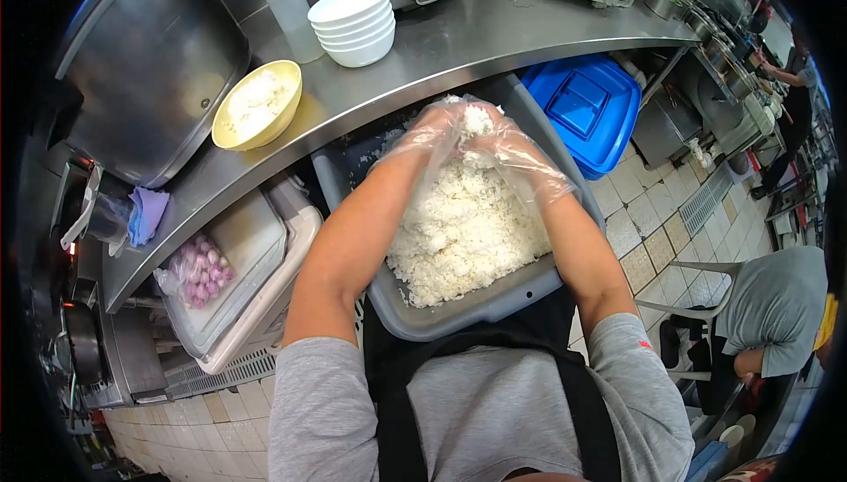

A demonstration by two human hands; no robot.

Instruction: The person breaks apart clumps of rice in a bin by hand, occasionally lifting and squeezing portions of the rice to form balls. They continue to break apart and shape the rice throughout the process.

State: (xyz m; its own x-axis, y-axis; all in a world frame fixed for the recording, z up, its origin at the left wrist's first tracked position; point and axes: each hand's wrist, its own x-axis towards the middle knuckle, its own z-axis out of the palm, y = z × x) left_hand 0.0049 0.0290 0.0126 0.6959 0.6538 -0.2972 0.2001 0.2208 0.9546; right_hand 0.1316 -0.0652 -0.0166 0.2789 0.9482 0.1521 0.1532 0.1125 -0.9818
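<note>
Both my hands wear clear plastic gloves and are at the far end of a grey plastic tub (423, 327). A heap of cooked white rice (468, 235) fills much of the tub. My left hand (441, 120) and my right hand (498, 129) are close together, cupped around a clump of the rice between them. Loose grains cling to the gloves, and the fingertips are partly hidden by plastic and rice.
On the steel counter (494, 45) stand a yellow bowl (282, 120) of rice, stacked white bowls (357, 45) and a squeeze bottle (291, 18). A large pot (150, 58) is left, blue lidded bins (587, 111) right. Another person sits on a chair (706, 292) at right.
</note>
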